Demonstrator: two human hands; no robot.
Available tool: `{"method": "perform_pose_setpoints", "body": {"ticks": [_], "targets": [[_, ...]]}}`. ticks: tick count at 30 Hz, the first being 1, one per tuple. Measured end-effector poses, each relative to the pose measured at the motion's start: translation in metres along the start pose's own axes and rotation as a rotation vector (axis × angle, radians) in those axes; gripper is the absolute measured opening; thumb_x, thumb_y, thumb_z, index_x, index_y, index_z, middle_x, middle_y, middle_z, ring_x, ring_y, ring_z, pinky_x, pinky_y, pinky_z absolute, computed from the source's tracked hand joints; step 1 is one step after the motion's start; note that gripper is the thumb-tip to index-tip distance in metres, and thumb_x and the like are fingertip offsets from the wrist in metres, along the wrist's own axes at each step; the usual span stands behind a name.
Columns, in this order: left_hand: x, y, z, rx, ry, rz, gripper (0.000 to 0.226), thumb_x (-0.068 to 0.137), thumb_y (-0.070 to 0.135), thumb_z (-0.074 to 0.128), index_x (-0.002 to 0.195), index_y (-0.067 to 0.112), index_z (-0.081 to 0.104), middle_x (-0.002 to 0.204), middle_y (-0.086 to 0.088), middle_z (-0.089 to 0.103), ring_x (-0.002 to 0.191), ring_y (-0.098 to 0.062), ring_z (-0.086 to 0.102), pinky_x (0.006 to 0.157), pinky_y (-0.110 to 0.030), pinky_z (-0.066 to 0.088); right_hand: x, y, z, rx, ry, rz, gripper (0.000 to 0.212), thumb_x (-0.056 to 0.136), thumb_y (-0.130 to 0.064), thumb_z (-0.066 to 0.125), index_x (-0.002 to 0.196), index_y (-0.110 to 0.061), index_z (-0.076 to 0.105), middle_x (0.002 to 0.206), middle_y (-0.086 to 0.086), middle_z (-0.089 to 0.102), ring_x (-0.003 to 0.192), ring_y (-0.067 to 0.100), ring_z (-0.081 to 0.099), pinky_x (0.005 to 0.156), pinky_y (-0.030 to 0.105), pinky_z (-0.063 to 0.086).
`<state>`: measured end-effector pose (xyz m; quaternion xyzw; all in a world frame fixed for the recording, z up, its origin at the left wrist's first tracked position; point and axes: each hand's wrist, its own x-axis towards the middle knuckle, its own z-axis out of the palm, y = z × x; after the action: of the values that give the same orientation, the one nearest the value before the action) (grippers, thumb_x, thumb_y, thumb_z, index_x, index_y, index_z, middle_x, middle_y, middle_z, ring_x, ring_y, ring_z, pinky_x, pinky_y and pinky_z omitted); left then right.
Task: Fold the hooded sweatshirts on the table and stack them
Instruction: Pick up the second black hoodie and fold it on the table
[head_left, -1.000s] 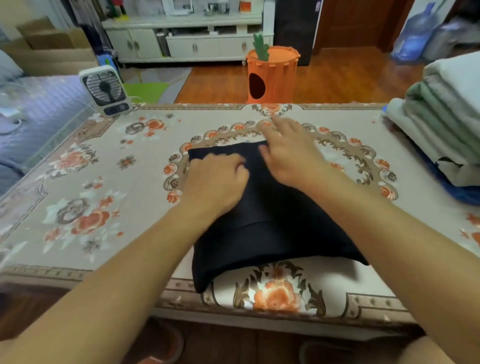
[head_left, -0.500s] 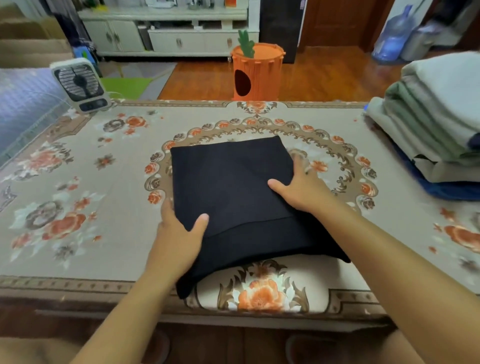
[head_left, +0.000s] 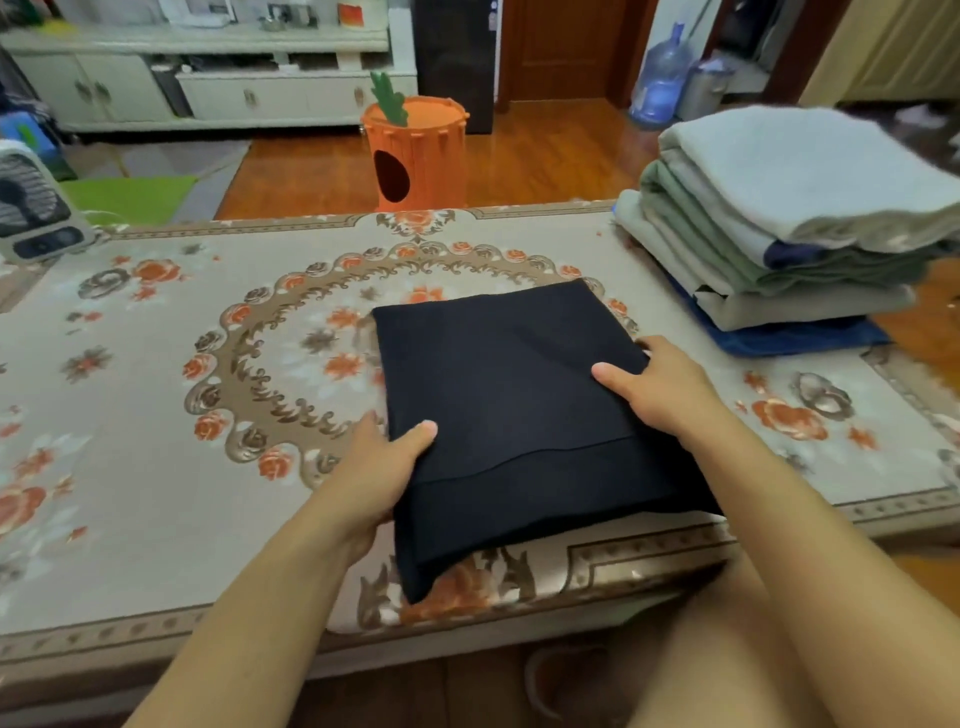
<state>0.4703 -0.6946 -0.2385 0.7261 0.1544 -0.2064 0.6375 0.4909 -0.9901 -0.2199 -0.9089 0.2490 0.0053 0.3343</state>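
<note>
The tabletop (head_left: 156, 467) carries a floral cover. A stack of folded sweatshirts (head_left: 779, 218) sits at its far right corner. The folded black sweatshirt (head_left: 509, 415) lies at the near edge, right of centre, its near hem overhanging. The left hand (head_left: 379, 467) grips its left edge, thumb on top. The right hand (head_left: 660, 389) grips its right edge likewise.
</note>
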Motion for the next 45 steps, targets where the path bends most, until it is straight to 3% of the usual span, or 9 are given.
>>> {"method": "perform_pose_setpoints", "body": {"ticks": [5,9,12,15,21,25,29,34,45], "targets": [[0.032,0.023,0.038,0.339,-0.086,0.17,0.077,0.088,0.017,0.068,0.151,0.037,0.028,0.126,-0.002,0.061,0.1,-0.025,0.068,0.09,-0.047,0.057,-0.032,0.038,-0.035,0.011,0.037,0.132,0.074,0.09,-0.058,0.06,0.146,-0.014,0.04,0.144,0.01,0.054,0.126,0.033,0.055,0.102,0.043,0.045],[0.081,0.082,0.025,0.909,0.045,0.437,0.067,0.088,-0.004,0.057,0.144,0.032,0.045,0.132,-0.005,0.06,0.116,-0.03,0.06,0.094,-0.04,0.052,-0.099,0.022,-0.054,-0.13,-0.463,0.148,0.046,0.099,-0.051,0.052,0.103,-0.008,0.065,0.08,0.011,0.076,0.061,0.02,0.068,0.06,0.032,0.055],[0.094,0.112,0.025,1.368,0.327,0.716,0.057,0.089,0.009,0.061,0.142,0.025,0.05,0.137,-0.01,0.058,0.123,-0.035,0.053,0.102,-0.051,0.046,-0.1,-0.017,-0.083,-0.09,-0.297,-0.072,0.039,0.101,-0.044,0.052,0.081,-0.017,0.071,0.06,0.001,0.069,0.047,0.011,0.06,0.055,0.03,0.05],[0.055,0.088,0.057,1.197,0.303,0.823,0.049,0.094,0.041,0.05,0.141,0.027,0.053,0.139,-0.011,0.056,0.126,-0.036,0.049,0.105,-0.049,0.042,-0.041,-0.055,-0.073,-0.137,-0.035,-0.373,0.024,0.098,-0.042,0.052,0.092,-0.025,0.069,0.086,-0.007,0.072,0.081,0.013,0.067,0.076,0.034,0.053],[-0.026,-0.023,0.062,1.609,-0.195,0.93,0.093,0.093,0.067,0.047,0.159,0.038,-0.012,0.17,-0.004,-0.003,0.156,-0.034,-0.002,0.124,-0.057,0.007,0.078,-0.085,0.012,-0.71,-0.29,-0.608,0.079,0.086,-0.081,0.036,0.151,-0.035,0.037,0.155,0.0,0.043,0.142,0.027,0.039,0.118,0.05,0.028],[0.009,0.001,-0.012,1.629,-0.146,1.075,0.081,0.086,0.009,0.057,0.158,0.032,0.028,0.165,0.008,0.027,0.152,-0.023,0.026,0.122,-0.048,0.027,0.094,-0.073,0.012,-0.646,-0.404,-0.393,0.098,0.075,-0.093,0.035,0.149,-0.028,0.042,0.152,0.003,0.047,0.135,0.028,0.047,0.113,0.048,0.036],[0.03,0.026,-0.086,1.211,0.17,0.521,0.08,0.084,-0.011,0.052,0.142,0.043,0.05,0.15,0.004,0.052,0.135,-0.032,0.052,0.105,-0.05,0.048,0.044,-0.033,0.001,-0.464,-0.618,-0.128,0.081,0.08,-0.081,0.054,0.134,-0.021,0.053,0.116,0.005,0.068,0.087,0.029,0.073,0.077,0.04,0.061],[0.046,0.05,-0.048,0.489,0.263,0.082,0.029,0.105,0.035,0.046,0.103,0.018,0.069,0.097,0.004,0.066,0.087,-0.019,0.063,0.069,-0.028,0.05,0.042,-0.036,0.02,-0.198,-0.426,-0.056,0.073,0.095,-0.064,0.048,0.146,-0.012,0.042,0.14,0.009,0.054,0.117,0.032,0.06,0.097,0.041,0.052],[0.141,0.075,-0.024,0.469,0.441,0.178,0.046,0.104,0.038,0.048,0.137,0.006,0.056,0.13,-0.014,0.063,0.114,-0.036,0.059,0.09,-0.038,0.046,0.079,-0.047,0.061,0.224,-0.123,-0.107,0.052,0.095,-0.053,0.049,0.138,-0.023,0.051,0.136,0.002,0.058,0.12,0.026,0.057,0.103,0.048,0.047]]}}
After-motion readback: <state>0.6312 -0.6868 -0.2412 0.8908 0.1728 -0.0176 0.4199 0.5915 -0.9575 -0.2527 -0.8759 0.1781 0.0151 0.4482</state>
